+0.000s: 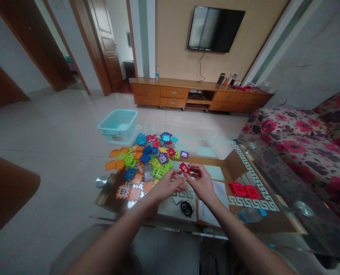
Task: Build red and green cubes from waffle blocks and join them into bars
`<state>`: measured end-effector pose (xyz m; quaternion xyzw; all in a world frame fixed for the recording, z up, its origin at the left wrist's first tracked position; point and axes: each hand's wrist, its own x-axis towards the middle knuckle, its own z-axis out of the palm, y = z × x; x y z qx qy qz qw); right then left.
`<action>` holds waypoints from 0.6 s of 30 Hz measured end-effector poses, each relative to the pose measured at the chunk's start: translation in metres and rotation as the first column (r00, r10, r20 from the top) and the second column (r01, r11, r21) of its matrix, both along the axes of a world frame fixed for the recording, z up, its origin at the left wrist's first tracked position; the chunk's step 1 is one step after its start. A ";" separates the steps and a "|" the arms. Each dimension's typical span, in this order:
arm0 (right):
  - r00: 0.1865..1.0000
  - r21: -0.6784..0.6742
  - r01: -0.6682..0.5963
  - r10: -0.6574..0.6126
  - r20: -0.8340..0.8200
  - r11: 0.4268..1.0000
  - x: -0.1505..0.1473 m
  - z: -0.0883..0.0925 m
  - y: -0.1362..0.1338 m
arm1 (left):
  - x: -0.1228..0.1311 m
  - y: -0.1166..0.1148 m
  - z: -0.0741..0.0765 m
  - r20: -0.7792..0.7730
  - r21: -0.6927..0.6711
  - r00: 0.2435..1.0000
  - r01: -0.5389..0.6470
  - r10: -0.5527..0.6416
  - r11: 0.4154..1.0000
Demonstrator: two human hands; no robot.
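Note:
A small red interlocking puzzle tile (184, 168) with a windowed centre is raised over the glass table. My right hand (200, 178) grips it between thumb and fingers at its right and lower edge. Close by on the left, my left hand (170, 185) has curled fingers set apart, their tips near the tile's lower edge; whether they touch it is unclear. A heap of coloured tiles spreads to the left, with green tiles (161, 169), blue tiles (147, 154), orange tiles (115, 165) and a purple tile (163, 158). Joined red tiles (244, 190) lie at the right.
Beyond the glass table (273, 191) stands a light-blue plastic tub (118, 124) on the floor. A black case with round eyes (187, 208), paper sheets (207, 214) and a bottle lying on its side (251, 215) are near the front. A flowered sofa (298, 130) borders the right.

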<state>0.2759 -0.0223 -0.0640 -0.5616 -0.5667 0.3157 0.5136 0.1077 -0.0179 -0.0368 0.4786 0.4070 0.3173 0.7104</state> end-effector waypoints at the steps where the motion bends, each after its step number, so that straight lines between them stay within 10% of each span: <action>1: 1.000 0.008 -0.023 0.023 -0.008 1.000 0.001 0.001 -0.007 | 0.001 -0.001 0.001 0.035 -0.006 0.999 0.004 -0.004 1.000; 8: 0.963 0.108 -0.189 0.163 0.215 0.976 -0.008 0.018 -0.021 | -0.002 0.007 -0.014 0.025 0.207 0.997 -0.072 0.068 0.976; 14: 0.983 -0.082 -0.156 0.146 -0.111 0.984 -0.003 0.014 -0.011 | -0.002 0.019 -0.011 -0.185 0.381 0.982 0.046 0.027 0.923; 18: 0.979 -0.098 -0.061 0.040 -0.198 0.993 0.011 0.017 -0.008 | 0.004 0.029 0.006 -0.413 0.626 0.906 0.206 0.095 0.752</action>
